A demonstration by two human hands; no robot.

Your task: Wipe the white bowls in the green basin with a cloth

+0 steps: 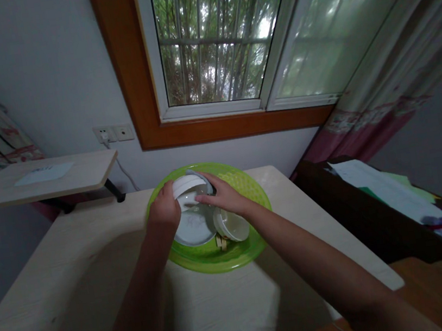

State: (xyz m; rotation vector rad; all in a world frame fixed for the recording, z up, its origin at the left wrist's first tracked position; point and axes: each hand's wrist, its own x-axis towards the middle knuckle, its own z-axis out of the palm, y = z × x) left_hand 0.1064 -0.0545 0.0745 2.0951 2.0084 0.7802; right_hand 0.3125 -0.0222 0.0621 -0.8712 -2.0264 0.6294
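Note:
A round green plastic basin (pixel 248 186) sits at the far middle of a pale wooden table (pixel 75 273). Inside it lie a white plate (pixel 194 229), a white bowl (pixel 235 225) on its side and some wooden chopsticks (pixel 220 241). My left hand (pixel 164 209) is closed on the rim of a tilted white dish (pixel 186 185) over the basin. My right hand (pixel 223 193) lies on the dish's other side, fingers pressed against it and against a grey item beneath them.
A small side table (pixel 42 179) with a paper on it stands at the left by a wall socket (pixel 113 133). At the right, a dark desk (pixel 375 209) carries papers. A window and a curtain are behind.

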